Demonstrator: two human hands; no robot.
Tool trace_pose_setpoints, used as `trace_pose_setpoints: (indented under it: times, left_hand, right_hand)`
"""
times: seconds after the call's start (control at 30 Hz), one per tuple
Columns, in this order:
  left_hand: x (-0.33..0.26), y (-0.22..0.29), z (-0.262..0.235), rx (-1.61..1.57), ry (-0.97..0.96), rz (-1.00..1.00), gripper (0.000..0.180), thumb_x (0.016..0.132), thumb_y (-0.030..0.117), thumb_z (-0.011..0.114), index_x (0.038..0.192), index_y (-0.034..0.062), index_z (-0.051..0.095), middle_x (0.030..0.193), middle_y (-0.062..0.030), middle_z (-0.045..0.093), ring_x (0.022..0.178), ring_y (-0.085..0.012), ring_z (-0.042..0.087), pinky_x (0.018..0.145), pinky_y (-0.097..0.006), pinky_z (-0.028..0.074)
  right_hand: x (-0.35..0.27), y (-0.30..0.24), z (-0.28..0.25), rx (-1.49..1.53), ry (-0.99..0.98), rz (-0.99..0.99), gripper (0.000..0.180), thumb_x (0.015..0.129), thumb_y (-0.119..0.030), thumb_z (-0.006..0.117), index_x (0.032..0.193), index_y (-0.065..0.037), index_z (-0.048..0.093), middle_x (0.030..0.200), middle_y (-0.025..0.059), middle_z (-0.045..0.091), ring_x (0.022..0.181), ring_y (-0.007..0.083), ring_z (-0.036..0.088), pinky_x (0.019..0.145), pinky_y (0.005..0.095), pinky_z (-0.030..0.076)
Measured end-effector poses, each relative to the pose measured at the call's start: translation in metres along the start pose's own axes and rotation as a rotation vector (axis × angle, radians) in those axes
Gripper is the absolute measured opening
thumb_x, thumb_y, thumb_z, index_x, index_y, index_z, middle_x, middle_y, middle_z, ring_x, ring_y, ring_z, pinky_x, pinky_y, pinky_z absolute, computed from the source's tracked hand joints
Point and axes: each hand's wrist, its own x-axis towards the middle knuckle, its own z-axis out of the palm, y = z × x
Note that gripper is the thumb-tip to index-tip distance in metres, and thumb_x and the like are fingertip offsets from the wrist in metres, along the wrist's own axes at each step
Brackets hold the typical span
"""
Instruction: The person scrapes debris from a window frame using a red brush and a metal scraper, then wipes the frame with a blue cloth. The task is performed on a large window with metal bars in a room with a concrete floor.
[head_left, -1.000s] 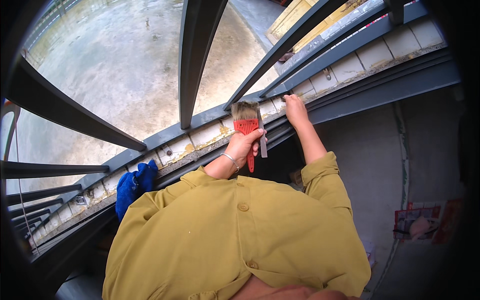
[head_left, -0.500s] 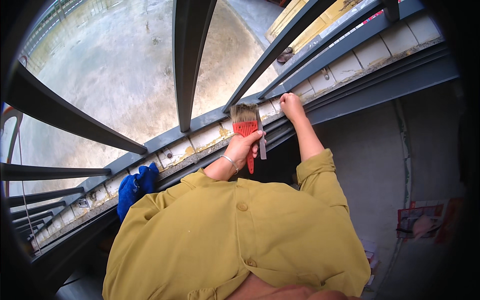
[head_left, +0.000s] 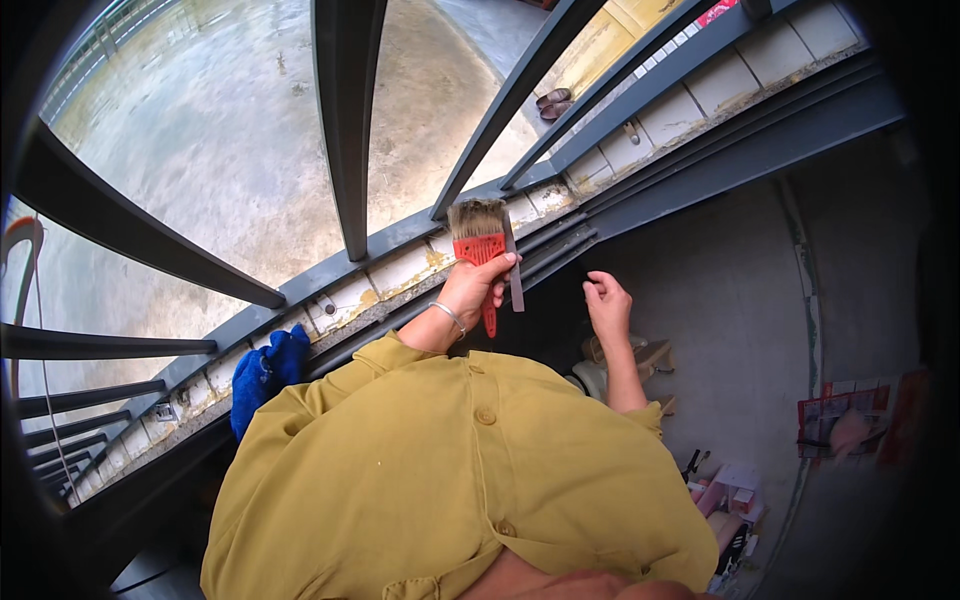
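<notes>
My left hand is closed around the red handle of a wide paintbrush and a thin flat grey metal strip beside it. The brush's dusty bristles point away from me, over the tiled sill. My right hand hangs in the air to the right, apart from the dark window track. Its fingers are curled with the tips drawn together. Whether anything small sits between them cannot be made out.
Dark grey metal bars rise along the sill's outer side. A blue cloth lies over the sill at the left. Outside, a pair of shoes stands on concrete. Boxes and small items are low at the right.
My right hand has come off the sill and drawn back toward me, lower and slightly right. My left hand keeps its hold on the brush and strip. The view has shifted slightly.
</notes>
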Motion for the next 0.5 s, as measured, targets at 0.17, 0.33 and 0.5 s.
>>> trace_pose_setpoints:
  times: [0.17,0.33,0.5]
  left_hand:
    - [0.003,-0.002,-0.002,0.008,0.022,-0.008,0.021,0.079,0.019,0.066,0.089,0.001,0.063,0.059,0.0024,0.049,0.044,-0.0068,0.043,0.039,-0.022,0.034]
    - [0.005,-0.005,-0.004,0.025,0.001,0.026,0.02,0.079,0.019,0.066,0.087,0.0011,0.063,0.056,0.0026,0.047,0.044,-0.0072,0.043,0.038,-0.021,0.033]
    - [0.002,-0.004,-0.003,0.037,-0.043,0.017,0.02,0.079,0.02,0.066,0.087,0.0016,0.063,0.057,0.002,0.048,0.045,-0.0075,0.043,0.038,-0.021,0.034]
  right_hand:
    - [-0.018,-0.101,0.02,0.558,-0.253,0.134,0.017,0.084,-0.018,0.062,0.083,-0.001,0.061,0.064,-0.0001,0.058,0.056,0.0044,0.053,0.05,0.0196,0.045]
    - [-0.033,-0.121,0.036,0.665,-0.417,0.133,0.018,0.088,-0.019,0.055,0.083,-0.002,0.057,0.067,0.0015,0.059,0.052,0.0049,0.053,0.045,0.0185,0.043]
    - [-0.031,-0.116,0.04,0.836,-0.492,0.282,0.017,0.09,-0.019,0.051,0.086,-0.003,0.053,0.066,0.0023,0.058,0.046,0.0063,0.05,0.038,0.0181,0.039]
